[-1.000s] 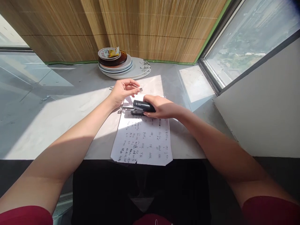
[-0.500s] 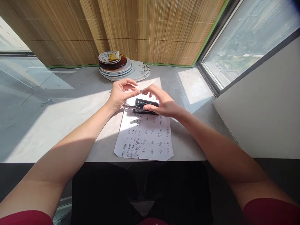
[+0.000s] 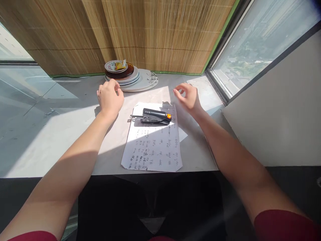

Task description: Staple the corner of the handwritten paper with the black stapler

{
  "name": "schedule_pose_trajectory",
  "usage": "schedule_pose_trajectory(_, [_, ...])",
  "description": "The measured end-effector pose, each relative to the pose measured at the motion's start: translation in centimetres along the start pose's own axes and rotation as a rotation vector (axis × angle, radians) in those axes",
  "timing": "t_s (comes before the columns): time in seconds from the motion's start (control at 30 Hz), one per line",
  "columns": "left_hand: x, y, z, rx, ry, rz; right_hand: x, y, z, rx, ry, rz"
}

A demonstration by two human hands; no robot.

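A black stapler (image 3: 157,113) with an orange end lies on a handwritten sheet of paper (image 3: 160,154). Its top is raised and a metal rail sticks out to the left. My left hand (image 3: 109,97) is over the table left of the stapler, just in front of the plates. Its fingers bend loosely, with a gap between thumb and index finger; nothing shows in it. To the stapler's right, my right hand (image 3: 189,95) is raised above the table, thumb and index fingertips together in a pinch. Whatever sits between those tips is too small to make out.
Behind my left hand stands a stack of plates (image 3: 129,81), topped by a small yellow packet (image 3: 119,65). A bamboo blind (image 3: 140,36) hangs along the back. A window (image 3: 250,50) and a white wall (image 3: 278,110) border the right side.
My hands were together over the stapler with a small metallic piece between their fingers. They have moved apart, left and right, leaving the whole stapler in view on the paper.
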State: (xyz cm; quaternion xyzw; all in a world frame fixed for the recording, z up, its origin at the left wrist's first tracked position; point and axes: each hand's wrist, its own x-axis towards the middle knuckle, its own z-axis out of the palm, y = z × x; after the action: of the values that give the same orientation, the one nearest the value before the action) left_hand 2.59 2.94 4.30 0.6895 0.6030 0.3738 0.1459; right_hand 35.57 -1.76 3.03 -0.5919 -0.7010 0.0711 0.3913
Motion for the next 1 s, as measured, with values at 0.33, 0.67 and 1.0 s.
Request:
schedule_pose_trajectory(0.33, [1.0,-2.3,-0.8,0.4,-0.155,-0.09,1.3,5.9,0.0,-0.09,-0.015,0.355])
schedule_pose_trajectory(0.67, [0.6,-1.8,0.5,0.428,-0.246,0.064,0.3,1.5,0.2,-0.045,0.133,-0.005])
schedule_pose_trajectory(1.0, [0.6,-2.2,0.8,0.401,-0.18,0.053,0.2,1.2,0.6,-0.046,0.177,-0.133])
